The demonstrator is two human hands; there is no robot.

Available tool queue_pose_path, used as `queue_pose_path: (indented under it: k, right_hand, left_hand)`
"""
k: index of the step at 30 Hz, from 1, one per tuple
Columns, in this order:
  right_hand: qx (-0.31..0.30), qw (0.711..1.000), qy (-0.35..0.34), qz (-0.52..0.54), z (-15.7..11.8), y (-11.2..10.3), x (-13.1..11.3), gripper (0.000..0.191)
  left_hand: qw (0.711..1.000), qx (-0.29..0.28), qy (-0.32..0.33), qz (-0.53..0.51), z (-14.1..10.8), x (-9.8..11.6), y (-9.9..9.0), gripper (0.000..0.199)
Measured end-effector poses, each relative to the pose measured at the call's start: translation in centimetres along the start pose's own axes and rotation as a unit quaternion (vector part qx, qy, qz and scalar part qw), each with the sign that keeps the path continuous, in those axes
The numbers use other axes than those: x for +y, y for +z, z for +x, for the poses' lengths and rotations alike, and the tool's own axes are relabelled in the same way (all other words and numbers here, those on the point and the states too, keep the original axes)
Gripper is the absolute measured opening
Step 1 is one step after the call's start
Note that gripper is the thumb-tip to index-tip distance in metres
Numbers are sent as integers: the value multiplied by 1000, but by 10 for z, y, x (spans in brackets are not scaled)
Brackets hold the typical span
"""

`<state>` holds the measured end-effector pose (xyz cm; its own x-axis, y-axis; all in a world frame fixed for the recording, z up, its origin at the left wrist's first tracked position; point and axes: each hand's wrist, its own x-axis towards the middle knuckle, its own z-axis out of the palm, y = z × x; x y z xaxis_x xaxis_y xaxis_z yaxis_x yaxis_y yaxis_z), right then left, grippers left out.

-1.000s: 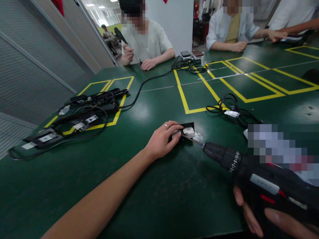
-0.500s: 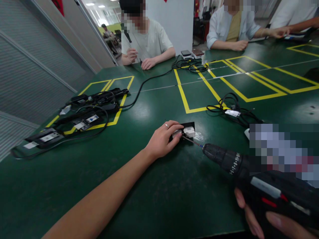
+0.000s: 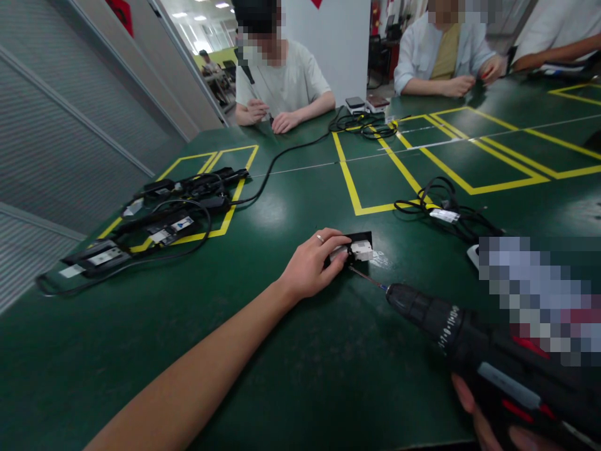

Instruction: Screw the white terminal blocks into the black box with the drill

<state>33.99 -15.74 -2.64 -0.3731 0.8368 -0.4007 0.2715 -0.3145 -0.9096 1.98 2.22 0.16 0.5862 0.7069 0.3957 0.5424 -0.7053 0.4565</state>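
My left hand [image 3: 315, 263], with a ring on one finger, grips a small black piece with white parts [image 3: 361, 249] against the green table [image 3: 263, 351]. Its right end sticks out past my fingertips. My right hand [image 3: 483, 413] is wrapped round the handle of a black and red power drill [image 3: 469, 338], partly cut off at the lower right. The drill's long thin bit [image 3: 369, 277] points left, its tip at the near edge of the black piece by my left fingertips. Whether the tip touches it I cannot tell.
Black devices with cables [image 3: 178, 213] lie at the left on yellow-taped outlines. A coiled black cable [image 3: 444, 207] lies right of centre, and more cables [image 3: 370, 125] lie farther back. Several people sit across the table, one holding a tool [image 3: 246, 72].
The drill has tipped and shifted slightly down and right, its bit tip now lower beside the black piece. The whole view has shifted a little. My left hand keeps its hold.
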Motion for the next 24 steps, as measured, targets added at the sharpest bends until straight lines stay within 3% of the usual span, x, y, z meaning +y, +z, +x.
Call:
queue_pose_path:
  k: [2, 4, 7, 11, 15, 19, 24]
  right_hand:
    - [-123, 991, -3, 57, 5, -1, 1, 46]
    - [-155, 984, -9, 88, 6, 1, -1, 44]
    - [-149, 983, -21, 103, 2, 7, -10, 38]
    - [-91, 990, -34, 99, -2, 12, -21, 38]
    - [-129, 986, -18, 104, -2, 9, -16, 38]
    - [-83, 989, -23, 123, -2, 9, -4, 35]
    - [-117, 982, -26, 146, 1, 13, -9, 36]
  left_hand:
    - [1000, -1, 0, 1, 0, 0, 0, 28]
    - [1000, -1, 0, 2, 1, 0, -1, 28]
    - [1000, -2, 2, 3, 1, 1, -2, 28]
    - [1000, -2, 2, -1, 1, 1, -2, 27]
    - [1000, -2, 4, -2, 1, 1, -2, 27]
    - [1000, -8, -1, 0, 1, 1, -3, 27]
    - [1000, -7, 2, -6, 1, 1, -3, 28]
